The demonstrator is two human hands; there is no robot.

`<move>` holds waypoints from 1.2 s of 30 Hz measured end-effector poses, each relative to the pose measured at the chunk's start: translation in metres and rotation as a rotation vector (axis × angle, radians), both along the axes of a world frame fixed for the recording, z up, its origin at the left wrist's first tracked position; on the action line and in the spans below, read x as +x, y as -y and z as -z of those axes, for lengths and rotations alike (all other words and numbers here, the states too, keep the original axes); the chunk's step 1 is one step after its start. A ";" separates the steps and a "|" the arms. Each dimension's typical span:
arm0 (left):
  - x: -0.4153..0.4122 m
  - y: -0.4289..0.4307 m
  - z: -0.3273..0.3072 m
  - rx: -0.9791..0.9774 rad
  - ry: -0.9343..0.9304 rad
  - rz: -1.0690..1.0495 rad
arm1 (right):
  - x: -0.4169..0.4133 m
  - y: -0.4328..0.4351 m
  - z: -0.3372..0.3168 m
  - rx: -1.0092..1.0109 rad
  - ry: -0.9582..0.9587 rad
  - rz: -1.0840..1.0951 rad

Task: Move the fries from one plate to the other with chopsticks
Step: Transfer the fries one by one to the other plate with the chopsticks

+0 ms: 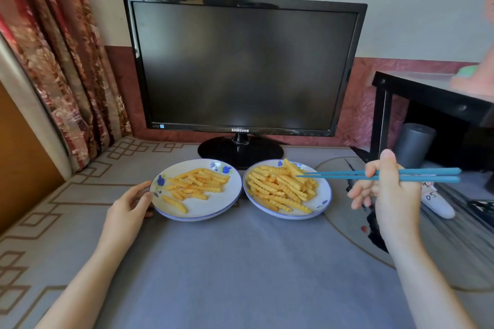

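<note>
Grey tablecloth point(240, 262) | left hand point(128, 208) holds left plate point(211, 211) rim | right hand point(393, 195) pinches chopsticks point(342, 175), tips at fries point(280, 189)

Head view — faces forward-down, close over table point(240, 262).
</note>
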State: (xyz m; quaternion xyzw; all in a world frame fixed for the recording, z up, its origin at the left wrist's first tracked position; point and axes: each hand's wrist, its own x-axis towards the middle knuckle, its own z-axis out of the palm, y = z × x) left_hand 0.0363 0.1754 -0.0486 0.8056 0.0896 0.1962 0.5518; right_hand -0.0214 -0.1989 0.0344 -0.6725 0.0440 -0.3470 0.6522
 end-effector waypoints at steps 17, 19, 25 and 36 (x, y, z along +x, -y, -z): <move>0.003 -0.004 0.004 0.014 -0.001 0.008 | -0.016 0.018 0.004 -0.081 -0.073 0.003; 0.003 -0.002 0.004 0.006 -0.002 0.010 | -0.017 0.016 -0.001 -0.057 -0.040 -0.002; 0.002 -0.001 0.003 0.001 0.003 0.004 | -0.009 -0.017 -0.011 -0.016 0.014 -0.123; -0.001 0.002 -0.001 -0.011 0.008 0.009 | 0.037 -0.101 0.003 -0.146 -0.123 -0.530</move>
